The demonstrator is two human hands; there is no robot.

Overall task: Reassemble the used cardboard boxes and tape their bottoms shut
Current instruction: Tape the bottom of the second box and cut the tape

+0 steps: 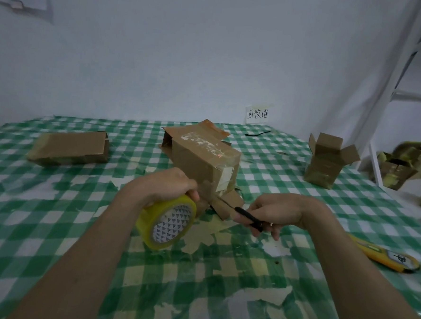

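A long brown cardboard box point(199, 156) lies on its side in the middle of the table, its near end toward me with flaps splayed. My left hand point(168, 185) grips a yellow tape roll point(167, 222) just in front of that end. A strip of clear tape seems to run from the roll to the box. My right hand point(272, 213) holds black-handled scissors point(246, 215), the blades pointing left at the tape near the box's lower flap.
The table carries a green checked cloth point(53, 214) patched with old tape. A flattened box point(69, 148) lies far left, an open upright box point(327, 159) stands far right. A yellow utility knife point(386, 254) lies by my right forearm. A white rack point(406, 85) and more boxes point(406, 164) are at right.
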